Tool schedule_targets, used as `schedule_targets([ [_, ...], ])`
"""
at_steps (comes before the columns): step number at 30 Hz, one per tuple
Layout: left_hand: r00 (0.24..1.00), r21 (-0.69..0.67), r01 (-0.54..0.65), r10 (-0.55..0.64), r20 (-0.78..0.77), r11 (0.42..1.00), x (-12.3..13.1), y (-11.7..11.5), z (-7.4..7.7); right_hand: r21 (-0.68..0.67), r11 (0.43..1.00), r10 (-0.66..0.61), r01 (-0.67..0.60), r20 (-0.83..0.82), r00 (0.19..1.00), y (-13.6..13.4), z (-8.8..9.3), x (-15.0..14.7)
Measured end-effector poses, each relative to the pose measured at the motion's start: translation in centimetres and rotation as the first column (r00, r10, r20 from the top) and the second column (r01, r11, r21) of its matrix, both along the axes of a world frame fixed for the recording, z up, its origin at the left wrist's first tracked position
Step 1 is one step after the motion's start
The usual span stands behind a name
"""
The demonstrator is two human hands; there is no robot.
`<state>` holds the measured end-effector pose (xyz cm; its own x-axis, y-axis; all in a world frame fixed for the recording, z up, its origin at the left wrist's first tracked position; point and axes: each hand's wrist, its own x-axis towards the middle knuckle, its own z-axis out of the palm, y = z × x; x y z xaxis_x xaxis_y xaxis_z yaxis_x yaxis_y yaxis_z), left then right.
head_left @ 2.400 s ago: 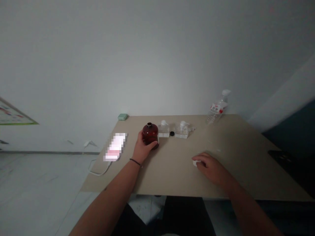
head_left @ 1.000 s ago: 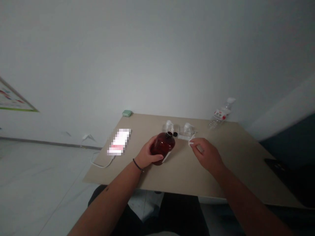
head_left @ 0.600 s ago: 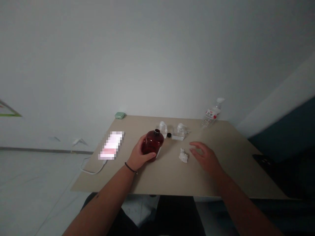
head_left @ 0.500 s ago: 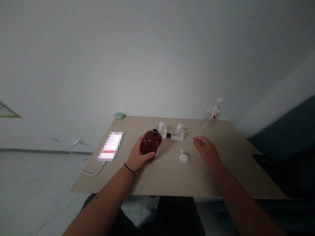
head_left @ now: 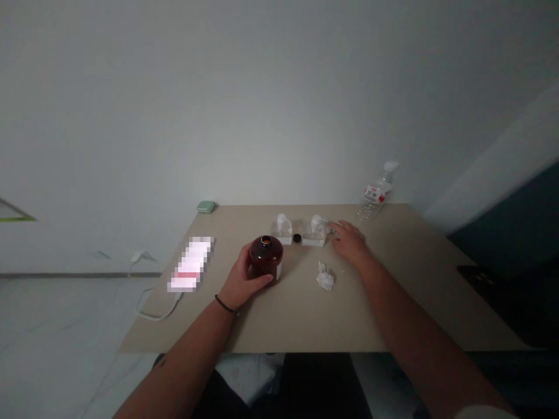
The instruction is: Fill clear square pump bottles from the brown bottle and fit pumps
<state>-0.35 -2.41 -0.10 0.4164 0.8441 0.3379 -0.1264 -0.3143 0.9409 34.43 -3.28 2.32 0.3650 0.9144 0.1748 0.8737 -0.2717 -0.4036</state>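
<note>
My left hand [head_left: 241, 281] is wrapped around a dark reddish-brown bottle [head_left: 267, 254], which stands nearly upright with its mouth uncapped. My right hand [head_left: 351, 241] reaches over the table, fingers apart and stretched to the left. Its fingertips are by a small clear piece [head_left: 331, 230] at the side of a clear square container with a white rounded top [head_left: 313, 233]; whether they touch is too blurred to tell. A similar clear container [head_left: 282, 231] stands behind the brown bottle. Between the two containers sits a small black cap [head_left: 297, 238]. Crumpled white tissue [head_left: 325, 277] lies nearer me.
A clear plastic bottle with a label [head_left: 375, 195] stands at the table's back right. On the left lies a blurred-out lit phone [head_left: 191, 265] with a white cable [head_left: 159, 318]. A small green case [head_left: 205, 207] rests at the back left corner, near the wall [head_left: 279, 105].
My right hand has moved forward and left, from beside the tissue to the right-hand clear container. The brown bottle in my left hand has become more upright.
</note>
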Motion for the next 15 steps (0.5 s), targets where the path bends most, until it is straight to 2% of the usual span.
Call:
schedule_targets([
  [3, 1.0, 0.004, 0.001, -0.001, -0.014, 1.0, 0.1, -0.2, 0.0, 0.012, 0.999, 0.034, -0.034, 0.002, 0.999, -1.9, 0.7, -0.2],
  [8, 0.999, 0.004, 0.036, -0.036, -0.037, 0.999, 0.4, -0.4, 0.2, 0.146, 0.96, 0.254, -0.239, -0.1, 0.962, -5.0, 1.3, -1.9],
  [11, 0.997, -0.001, 0.048, -0.048, -0.059, 0.999, 0.6, -0.5, 0.4, 0.163, 0.931, 0.343, -0.325, -0.096, 0.934, -5.8, 1.8, -4.0],
  [13, 0.996, -0.005, 0.045, -0.045, -0.072, 0.999, 0.7, -0.6, 0.5, 0.145, 0.905, 0.402, -0.4, 0.014, 0.915, -5.7, 2.6, -5.7],
  [15, 0.996, -0.01, 0.044, -0.045, -0.073, 0.999, 0.7, -0.6, 0.6, 0.113, 0.875, 0.44, -0.47, 0.217, 0.871, -5.2, 3.7, -7.4],
])
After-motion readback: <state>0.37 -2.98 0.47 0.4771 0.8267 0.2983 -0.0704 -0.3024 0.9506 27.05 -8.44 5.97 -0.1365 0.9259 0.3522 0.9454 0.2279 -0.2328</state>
